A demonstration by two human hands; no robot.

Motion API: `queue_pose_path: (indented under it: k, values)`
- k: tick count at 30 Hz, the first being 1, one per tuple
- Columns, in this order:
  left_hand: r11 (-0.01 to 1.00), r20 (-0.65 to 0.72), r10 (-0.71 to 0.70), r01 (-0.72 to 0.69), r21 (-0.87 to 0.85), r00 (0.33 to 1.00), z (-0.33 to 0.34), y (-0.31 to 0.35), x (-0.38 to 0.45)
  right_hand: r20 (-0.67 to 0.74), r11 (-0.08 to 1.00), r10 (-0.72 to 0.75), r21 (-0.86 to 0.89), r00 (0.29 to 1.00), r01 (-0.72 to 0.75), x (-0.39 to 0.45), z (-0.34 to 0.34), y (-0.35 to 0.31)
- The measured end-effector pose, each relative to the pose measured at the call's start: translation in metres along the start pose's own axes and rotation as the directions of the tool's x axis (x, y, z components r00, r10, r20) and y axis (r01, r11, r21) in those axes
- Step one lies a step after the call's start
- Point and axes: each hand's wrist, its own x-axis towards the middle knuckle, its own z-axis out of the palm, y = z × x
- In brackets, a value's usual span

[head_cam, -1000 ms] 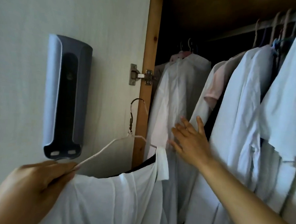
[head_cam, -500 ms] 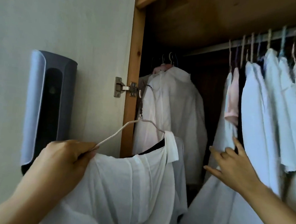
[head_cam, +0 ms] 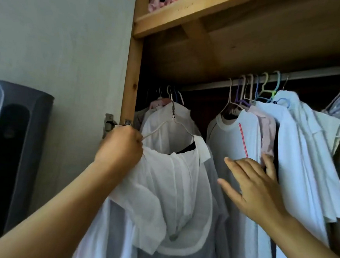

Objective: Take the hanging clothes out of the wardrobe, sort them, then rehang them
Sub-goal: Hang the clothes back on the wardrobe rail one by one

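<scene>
At centre frame your left hand is pinching the wire hanger carrying the white shirt; your right hand is spreading flat against hung clothes. The fabric looks light and floppy, so keep holding the stiff hanger.

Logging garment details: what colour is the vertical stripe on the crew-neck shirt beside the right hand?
Red, on the white crew-neck shirt; the stripe shows clearly in the head view.

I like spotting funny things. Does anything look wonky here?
Yes. The white shirt sits crooked on its white hanger: the left hand grips one end, and the cloth is bunched there. The right hand rests flat on a hanging white T-shirt.
</scene>
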Motion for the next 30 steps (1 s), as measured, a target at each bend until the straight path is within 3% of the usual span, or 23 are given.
queue_pose_path:
  k: [9,13,18,22,30]
  values:
    - [1.000,-0.081,-0.017,0.018,0.009,0.997,0.021,0.019,0.065,0.028,0.926,0.236,0.298,0.971,-0.233,0.106,0.059,-0.019]
    - [0.999,-0.137,-0.012,0.006,-0.049,0.991,0.033,0.021,0.093,0.184,0.829,0.239,0.472,0.953,-0.299,0.140,0.103,-0.023]
    - [0.977,-0.198,-0.027,-0.016,-0.211,0.980,0.053,0.019,0.132,0.258,0.789,0.214,0.523,0.942,-0.323,0.155,0.163,-0.014]
    - [0.969,-0.243,-0.011,-0.049,-0.240,0.970,0.075,0.019,0.155,0.265,0.769,0.210,0.549,0.941,-0.326,0.158,0.197,-0.004]
    - [0.990,-0.307,-0.025,-0.019,-0.139,0.951,0.107,0.029,0.200,0.187,0.689,0.330,0.623,0.925,-0.372,0.177,0.250,0.018]
